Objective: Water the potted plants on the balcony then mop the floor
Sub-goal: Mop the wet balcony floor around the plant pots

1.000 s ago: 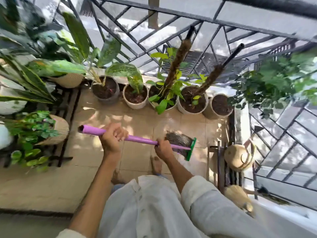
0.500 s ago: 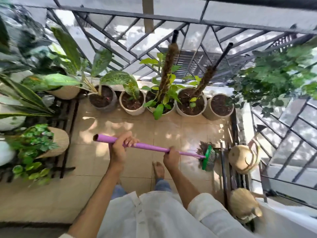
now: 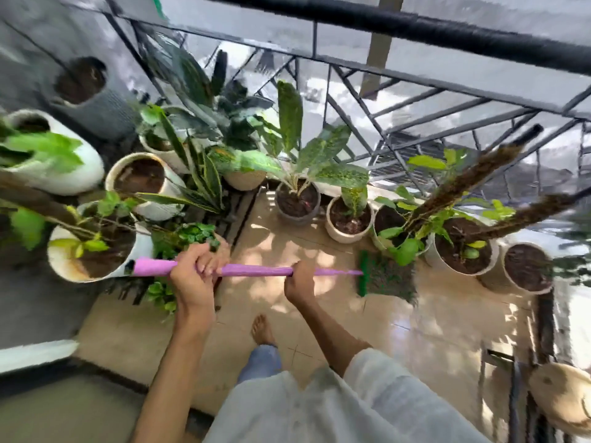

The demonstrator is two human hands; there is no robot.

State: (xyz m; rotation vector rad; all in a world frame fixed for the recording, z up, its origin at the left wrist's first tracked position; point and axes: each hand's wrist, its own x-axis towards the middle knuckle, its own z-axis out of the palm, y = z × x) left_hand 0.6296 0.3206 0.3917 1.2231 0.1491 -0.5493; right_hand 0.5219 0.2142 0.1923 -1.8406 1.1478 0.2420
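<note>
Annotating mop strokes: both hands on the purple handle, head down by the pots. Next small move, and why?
Probably draw the mop head back across the tiles toward the bare foot. It sits right at the row of pots, under the leaves, so pushing on risks hitting them. Left hand and right hand both grip the purple handle, ready to pull.

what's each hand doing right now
Left hand: closed around the purple mop handle, near its top end.
Right hand: closed around the same handle, nearer the green mop head.
</note>
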